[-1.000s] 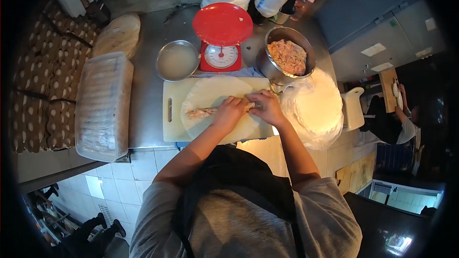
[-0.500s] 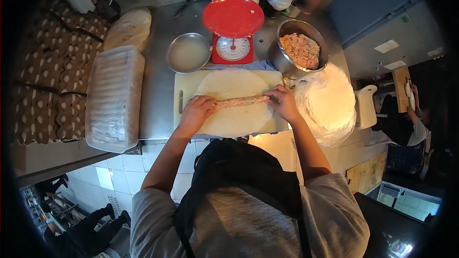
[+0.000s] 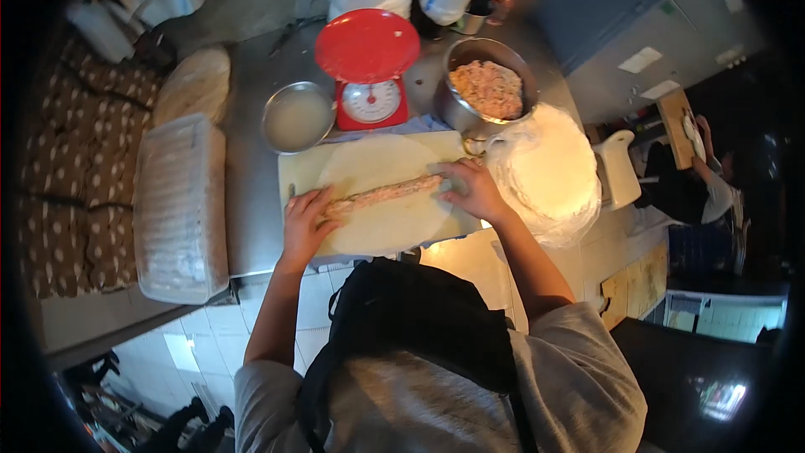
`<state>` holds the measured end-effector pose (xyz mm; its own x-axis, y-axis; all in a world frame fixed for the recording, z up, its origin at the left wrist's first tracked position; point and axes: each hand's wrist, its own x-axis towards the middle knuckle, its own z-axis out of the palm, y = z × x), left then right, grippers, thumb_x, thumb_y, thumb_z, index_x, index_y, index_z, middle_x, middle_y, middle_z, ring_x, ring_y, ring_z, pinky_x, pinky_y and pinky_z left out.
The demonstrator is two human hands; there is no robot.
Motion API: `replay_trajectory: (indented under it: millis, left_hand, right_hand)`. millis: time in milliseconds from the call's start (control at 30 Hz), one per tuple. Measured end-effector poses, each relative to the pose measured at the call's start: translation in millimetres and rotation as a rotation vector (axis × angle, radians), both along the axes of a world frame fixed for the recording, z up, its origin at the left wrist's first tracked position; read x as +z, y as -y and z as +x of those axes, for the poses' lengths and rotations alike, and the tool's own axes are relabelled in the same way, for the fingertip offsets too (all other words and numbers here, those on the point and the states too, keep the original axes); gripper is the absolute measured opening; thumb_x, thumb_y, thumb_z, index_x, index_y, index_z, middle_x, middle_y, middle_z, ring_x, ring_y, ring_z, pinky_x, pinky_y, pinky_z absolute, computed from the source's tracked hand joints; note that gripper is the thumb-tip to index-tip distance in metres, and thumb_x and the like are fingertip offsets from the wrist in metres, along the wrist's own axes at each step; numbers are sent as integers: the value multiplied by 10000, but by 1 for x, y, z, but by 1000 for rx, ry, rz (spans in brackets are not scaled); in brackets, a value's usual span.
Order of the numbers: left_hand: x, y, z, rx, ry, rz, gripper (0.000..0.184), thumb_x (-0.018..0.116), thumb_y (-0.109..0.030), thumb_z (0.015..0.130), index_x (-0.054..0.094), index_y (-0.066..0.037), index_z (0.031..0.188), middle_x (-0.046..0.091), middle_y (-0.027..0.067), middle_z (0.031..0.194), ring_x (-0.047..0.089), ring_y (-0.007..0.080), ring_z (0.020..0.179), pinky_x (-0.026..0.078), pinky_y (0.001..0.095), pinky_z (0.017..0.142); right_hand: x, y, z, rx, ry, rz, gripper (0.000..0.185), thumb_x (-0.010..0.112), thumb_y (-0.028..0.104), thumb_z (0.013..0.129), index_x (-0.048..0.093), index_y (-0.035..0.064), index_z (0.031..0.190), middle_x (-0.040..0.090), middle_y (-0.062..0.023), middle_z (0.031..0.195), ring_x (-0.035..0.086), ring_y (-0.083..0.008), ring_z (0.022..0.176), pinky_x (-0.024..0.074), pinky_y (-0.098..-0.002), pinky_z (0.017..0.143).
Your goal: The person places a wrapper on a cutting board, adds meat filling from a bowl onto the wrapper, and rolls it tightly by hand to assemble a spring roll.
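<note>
A long strip of meat filling lies across a thin round wrapper sheet, which rests on a pale cutting board. At the strip's left end is my left hand, thumb and fingers apart on either side of it. My right hand is at the other end, its thumb and forefinger spread around the tip. Whether the fingertips press on the filling is too small to tell. More meat filling heaps up in a metal pot beyond the board.
Behind the board stand a red kitchen scale and a metal bowl of cloudy liquid. A stack of wrapper sheets in plastic sits right. Leftward are a lidded plastic container and egg trays. Another person's hand shows far right.
The view has shifted, so the table things sit further left in it. My right thumb and forefinger have spread from a pinch at the strip's end. My left fingers are also wider apart.
</note>
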<state>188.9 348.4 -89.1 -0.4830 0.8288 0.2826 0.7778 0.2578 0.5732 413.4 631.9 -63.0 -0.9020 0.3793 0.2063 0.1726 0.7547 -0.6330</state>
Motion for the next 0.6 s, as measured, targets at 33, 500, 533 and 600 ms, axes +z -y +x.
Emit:
replay_trajectory:
  millis: [33, 500, 533, 600]
  left_hand:
    - [-4, 4, 2, 10, -32, -29, 644, 808, -230, 650, 601, -140, 1254, 570, 85, 1203, 507, 305, 1084, 403, 421, 943]
    - [-10, 46, 15, 129, -191, -5, 791, 776, -237, 686, 437, -104, 1387, 408, 206, 1397, 374, 414, 1273, 322, 525, 1025]
    - [-11, 49, 20, 21, -138, 2, 710, 769, -217, 697, 492, -93, 1339, 435, 194, 1374, 396, 403, 1254, 333, 517, 1018]
    - [-3, 44, 37, -177, -64, -50, 550, 753, -174, 717, 582, -75, 1230, 491, 169, 1313, 441, 375, 1211, 357, 492, 1000]
  right_hand:
    - [3, 3, 10, 24, -18, 28, 544, 819, 143, 606, 654, 122, 1124, 614, -86, 975, 592, -289, 915, 482, -386, 799]
    - [-19, 53, 49, 316, 41, 223, 512, 739, 308, 715, 609, 172, 1191, 520, -82, 1244, 471, -285, 1155, 363, -455, 936]
    - [-20, 53, 50, 317, 34, 223, 518, 741, 308, 713, 608, 174, 1195, 518, -81, 1246, 469, -282, 1156, 362, -453, 937]
    - [-23, 59, 50, 332, 21, 209, 528, 745, 308, 708, 606, 178, 1201, 513, -81, 1251, 466, -277, 1157, 360, -451, 939]
